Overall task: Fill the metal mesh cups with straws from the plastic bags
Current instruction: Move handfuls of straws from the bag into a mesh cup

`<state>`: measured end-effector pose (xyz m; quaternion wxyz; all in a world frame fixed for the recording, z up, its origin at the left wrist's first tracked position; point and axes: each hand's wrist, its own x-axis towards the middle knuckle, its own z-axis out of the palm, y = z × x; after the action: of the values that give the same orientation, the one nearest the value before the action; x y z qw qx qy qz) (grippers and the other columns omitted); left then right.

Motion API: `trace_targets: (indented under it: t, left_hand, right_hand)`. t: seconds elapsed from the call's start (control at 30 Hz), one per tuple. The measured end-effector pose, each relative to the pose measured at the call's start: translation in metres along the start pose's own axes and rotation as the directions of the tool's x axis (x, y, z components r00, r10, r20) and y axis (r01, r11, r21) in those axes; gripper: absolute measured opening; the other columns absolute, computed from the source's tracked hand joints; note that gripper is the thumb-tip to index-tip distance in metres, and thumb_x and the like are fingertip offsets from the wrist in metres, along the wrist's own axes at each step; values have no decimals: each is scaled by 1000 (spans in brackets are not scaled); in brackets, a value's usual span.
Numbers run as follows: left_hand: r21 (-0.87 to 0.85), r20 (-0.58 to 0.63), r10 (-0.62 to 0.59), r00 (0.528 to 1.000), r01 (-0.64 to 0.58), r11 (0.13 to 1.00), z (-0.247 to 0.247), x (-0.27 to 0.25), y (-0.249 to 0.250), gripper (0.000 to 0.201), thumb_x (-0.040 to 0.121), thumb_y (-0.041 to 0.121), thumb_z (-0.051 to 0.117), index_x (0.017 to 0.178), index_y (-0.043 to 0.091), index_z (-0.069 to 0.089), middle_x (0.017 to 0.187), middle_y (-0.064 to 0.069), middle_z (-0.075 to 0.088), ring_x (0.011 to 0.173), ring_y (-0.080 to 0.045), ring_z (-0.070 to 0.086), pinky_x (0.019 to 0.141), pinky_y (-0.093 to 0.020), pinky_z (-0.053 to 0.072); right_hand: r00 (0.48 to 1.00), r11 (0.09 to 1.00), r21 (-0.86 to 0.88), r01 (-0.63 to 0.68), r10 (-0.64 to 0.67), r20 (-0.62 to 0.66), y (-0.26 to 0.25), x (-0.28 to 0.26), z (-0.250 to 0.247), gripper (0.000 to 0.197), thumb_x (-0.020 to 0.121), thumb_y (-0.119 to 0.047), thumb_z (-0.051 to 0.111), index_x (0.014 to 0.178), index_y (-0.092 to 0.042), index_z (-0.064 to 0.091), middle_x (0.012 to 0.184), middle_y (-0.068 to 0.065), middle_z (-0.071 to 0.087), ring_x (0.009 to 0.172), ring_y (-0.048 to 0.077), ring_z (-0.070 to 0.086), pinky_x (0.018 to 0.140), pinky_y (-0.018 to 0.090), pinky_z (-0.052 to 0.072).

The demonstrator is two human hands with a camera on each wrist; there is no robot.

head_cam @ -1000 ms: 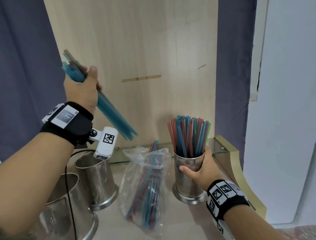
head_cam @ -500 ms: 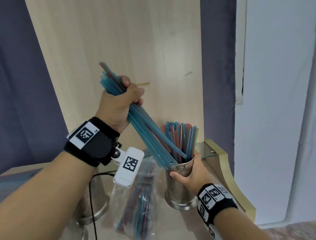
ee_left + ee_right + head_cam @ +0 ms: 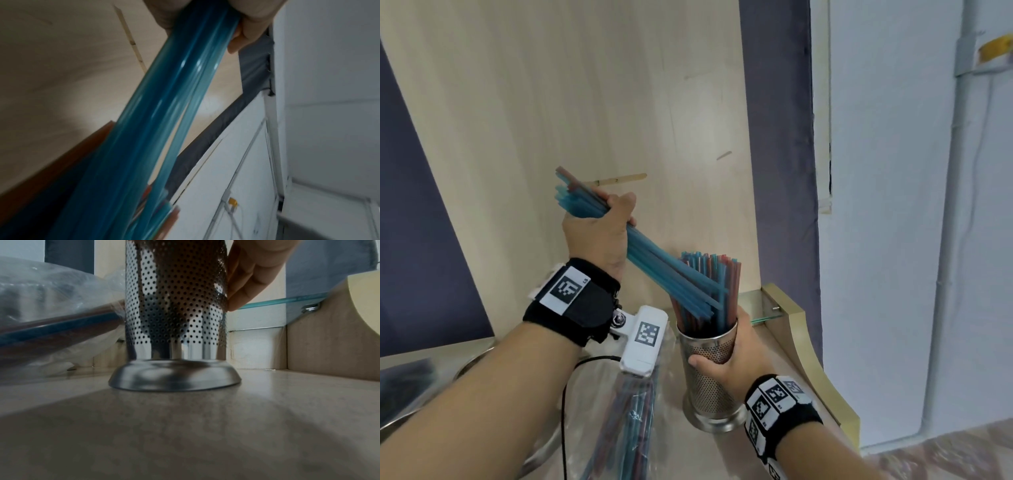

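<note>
My left hand grips a bundle of blue straws slanting down to the right, their lower ends at the mouth of a perforated metal cup. That cup stands upright on the counter, packed with red and blue straws. My right hand is wrapped round the cup's upper wall. The left wrist view shows the blue straw bundle running out from under my fingers. In the right wrist view the cup stands on its flared base with my fingers on its right side.
A clear plastic bag of straws lies left of the cup, also the bag in the right wrist view. Another metal cup is partly hidden behind my left forearm. A glass shelf and a curved gold-edged panel close the right side.
My left hand swung the blue straw bundle down and to the right, from high on the left until its lower ends reached the cup's mouth. My right hand stayed on the cup.
</note>
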<state>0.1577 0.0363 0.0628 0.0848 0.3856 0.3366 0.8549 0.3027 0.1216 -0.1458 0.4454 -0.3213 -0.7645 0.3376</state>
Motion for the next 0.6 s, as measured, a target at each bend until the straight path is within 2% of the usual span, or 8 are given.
trace_targets:
  t: [0.1, 0.23, 0.4, 0.5, 0.6]
  left_hand:
    - [154, 91, 171, 981, -183, 971, 7, -16, 4, 31, 82, -4, 67, 70, 20, 52, 66, 0, 56, 53, -10, 56, 58, -24, 51]
    - [196, 251, 238, 938, -290, 937, 16, -34, 0, 32, 82, -6, 67, 72, 19, 50, 61, 11, 56, 55, -7, 57, 60, -22, 51]
    - [329, 349, 145, 926, -266, 906, 17, -40, -18, 27, 80, 0, 70, 75, 18, 50, 64, 9, 56, 58, -6, 59, 62, -20, 52]
    - [412, 327, 76, 942, -214, 886, 15, -36, -27, 22, 79, 4, 71, 75, 14, 51, 65, 7, 57, 58, -7, 60, 61, -20, 54]
    - [452, 283, 61, 957, -189, 872, 12, -31, -34, 16, 78, 7, 70, 76, 11, 55, 67, 3, 60, 61, -11, 62, 60, -22, 54]
  right_hand:
    - [1000, 1000, -2, -3, 3, 0, 1, 0, 1, 109, 56, -56, 85, 143, -37, 23, 132, -18, 54, 121, 4, 53, 102, 24, 44]
    - [1000, 1000, -2, -13, 13, 7, 2, 0, 2, 111, 55, -60, 83, 144, -38, 21, 135, -17, 51, 124, 5, 52, 106, 30, 46]
    - [1000, 1000, -10, -19, 20, 9, 0, -1, 1, 109, 56, -59, 84, 143, -40, 20, 135, -18, 50, 122, 5, 52, 104, 29, 47]
    - [999, 999, -26, -33, 33, 8, 1, 0, 1, 111, 52, -64, 82, 142, -38, 21, 133, -18, 51, 121, 6, 54, 103, 33, 48]
    - [999, 998, -46, -41, 41, -6, 2, 0, 1, 113, 48, -67, 82, 141, -36, 24, 131, -17, 54, 119, 7, 55, 102, 34, 50]
